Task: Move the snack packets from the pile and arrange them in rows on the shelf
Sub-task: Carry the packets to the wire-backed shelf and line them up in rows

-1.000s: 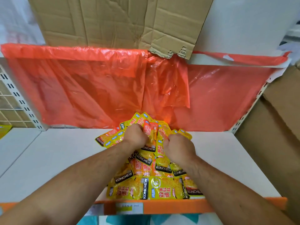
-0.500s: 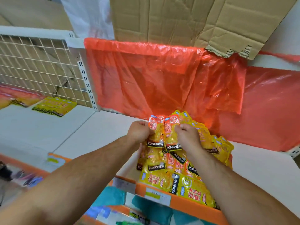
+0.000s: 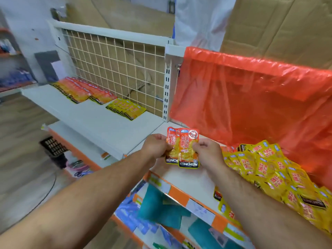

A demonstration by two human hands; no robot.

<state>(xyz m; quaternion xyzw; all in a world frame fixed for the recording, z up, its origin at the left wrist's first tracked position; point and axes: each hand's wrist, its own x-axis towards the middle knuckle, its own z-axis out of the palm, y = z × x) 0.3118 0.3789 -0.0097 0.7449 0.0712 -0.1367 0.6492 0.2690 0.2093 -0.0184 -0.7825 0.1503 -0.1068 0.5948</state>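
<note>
Snack packets (image 3: 183, 150): two red-and-yellow, overlapped, upright above shelf (image 3: 100, 123) edge. Left hand (image 3: 156, 146) pinches left side, right hand (image 3: 206, 153) pinches right side, fingers curled. Pile (image 3: 269, 169): yellow, right of hands, before orange plastic sheet (image 3: 251, 97). Rows (image 3: 100, 97) laid along wire grid (image 3: 116, 69).

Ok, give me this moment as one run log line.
left hand: grips two red packets | right hand: grips same packets | yellow pile: right, on shelf | rows: red and yellow, left shelf
</note>
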